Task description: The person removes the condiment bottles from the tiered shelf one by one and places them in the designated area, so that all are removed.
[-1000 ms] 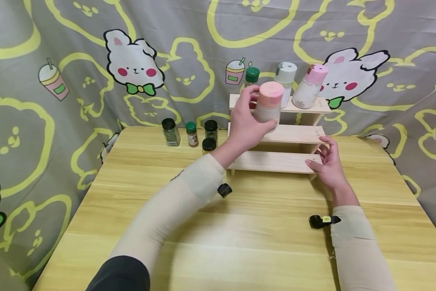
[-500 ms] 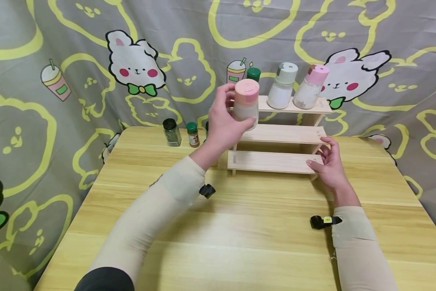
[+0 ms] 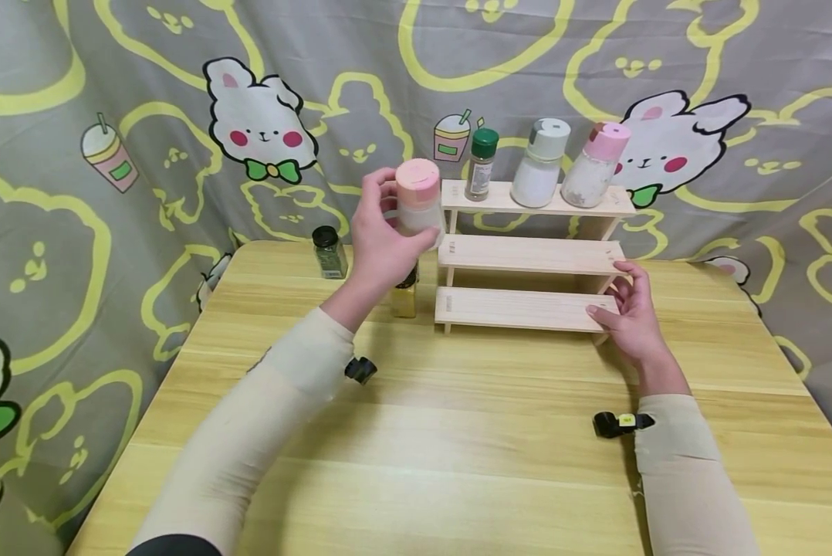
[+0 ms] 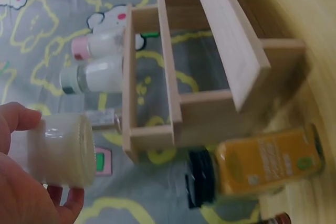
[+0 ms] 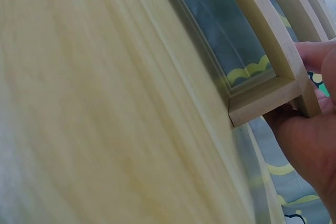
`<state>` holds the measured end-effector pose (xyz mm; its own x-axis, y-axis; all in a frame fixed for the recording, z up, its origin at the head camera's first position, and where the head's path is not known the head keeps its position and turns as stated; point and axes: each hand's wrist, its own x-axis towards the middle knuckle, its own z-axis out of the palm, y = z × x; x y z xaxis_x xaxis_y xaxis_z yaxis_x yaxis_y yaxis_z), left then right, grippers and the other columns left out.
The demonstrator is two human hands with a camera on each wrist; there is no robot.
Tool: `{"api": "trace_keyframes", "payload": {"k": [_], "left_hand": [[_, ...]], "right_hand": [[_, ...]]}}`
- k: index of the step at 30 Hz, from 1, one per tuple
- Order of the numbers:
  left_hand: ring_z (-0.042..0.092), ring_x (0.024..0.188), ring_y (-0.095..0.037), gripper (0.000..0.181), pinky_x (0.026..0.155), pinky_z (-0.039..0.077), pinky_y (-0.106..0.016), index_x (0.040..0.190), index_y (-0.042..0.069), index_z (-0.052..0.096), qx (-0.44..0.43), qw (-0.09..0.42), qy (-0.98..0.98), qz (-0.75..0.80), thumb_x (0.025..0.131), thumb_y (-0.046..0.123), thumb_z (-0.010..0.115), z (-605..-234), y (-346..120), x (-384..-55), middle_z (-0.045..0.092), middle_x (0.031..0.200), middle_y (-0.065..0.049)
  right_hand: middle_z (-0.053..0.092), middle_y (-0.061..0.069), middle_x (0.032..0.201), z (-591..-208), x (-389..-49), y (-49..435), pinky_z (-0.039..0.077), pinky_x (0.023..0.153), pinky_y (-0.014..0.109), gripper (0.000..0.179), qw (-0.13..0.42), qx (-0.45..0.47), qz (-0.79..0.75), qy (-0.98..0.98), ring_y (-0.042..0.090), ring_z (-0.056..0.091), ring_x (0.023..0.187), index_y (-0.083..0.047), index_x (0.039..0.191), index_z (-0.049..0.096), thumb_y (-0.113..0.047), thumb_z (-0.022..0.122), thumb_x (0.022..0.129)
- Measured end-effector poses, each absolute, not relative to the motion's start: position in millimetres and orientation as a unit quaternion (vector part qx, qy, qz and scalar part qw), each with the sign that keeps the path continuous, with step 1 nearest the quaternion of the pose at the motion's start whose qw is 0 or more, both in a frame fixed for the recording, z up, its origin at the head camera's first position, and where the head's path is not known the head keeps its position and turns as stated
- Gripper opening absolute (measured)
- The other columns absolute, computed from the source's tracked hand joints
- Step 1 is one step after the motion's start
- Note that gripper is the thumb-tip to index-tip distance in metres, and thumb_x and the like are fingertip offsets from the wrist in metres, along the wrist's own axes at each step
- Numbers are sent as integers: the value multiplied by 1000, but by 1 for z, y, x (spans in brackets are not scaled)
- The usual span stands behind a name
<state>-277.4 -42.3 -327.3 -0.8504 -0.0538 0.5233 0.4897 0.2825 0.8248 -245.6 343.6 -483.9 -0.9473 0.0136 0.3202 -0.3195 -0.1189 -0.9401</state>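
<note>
My left hand (image 3: 386, 249) grips a glass seasoning shaker (image 3: 418, 185) with a pink lid, raised above the table just left of a three-tier wooden rack (image 3: 527, 309). In the left wrist view the fingers and thumb wrap round the shaker's pale body (image 4: 63, 150), its base facing the rack. At the rack's right end, my right hand (image 3: 630, 324) pinches the lowest tier, thumb on top and fingers at the side. The top tier bears a green-capped spice jar (image 3: 481, 166), a grey-lidded shaker (image 3: 539, 166) and another pink-lidded shaker (image 3: 592, 168).
A black-capped jar of green herbs (image 3: 329, 255) stands at the table's back left. Below the left hand is a yellow spice jar (image 3: 404, 301), its black lid showing in the left wrist view. Other jars are hidden behind that hand. A patterned curtain (image 3: 360, 46) hangs behind the table.
My left hand has carried the pink-lidded shaker leftward from in front of the rack to beyond its left end, uncovering the green-capped jar on top. The right hand keeps its place.
</note>
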Motion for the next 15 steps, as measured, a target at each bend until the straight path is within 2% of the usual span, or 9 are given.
{"api": "trace_keyframes", "payload": {"k": [8, 15], "left_hand": [[56, 107, -15, 77, 90, 50, -29, 134, 15, 44, -106, 243, -775, -574, 72, 2, 87, -340, -71, -279, 57, 119, -1], [55, 107, -15, 77, 89, 50, -29, 133, 15, 44, -74, 244, -773, -581, 71, 1, 86, -351, -92, -279, 55, 119, -2]], "right_hand": [[47, 10, 134, -484, -246, 343, 50, 89, 21, 86, 123, 122, 731, -660, 26, 46, 122, -17, 146, 31, 35, 51, 80], [47, 10, 135, -484, -247, 343, 50, 89, 21, 86, 122, 122, 733, -658, 25, 46, 122, -17, 146, 31, 35, 50, 79]]}}
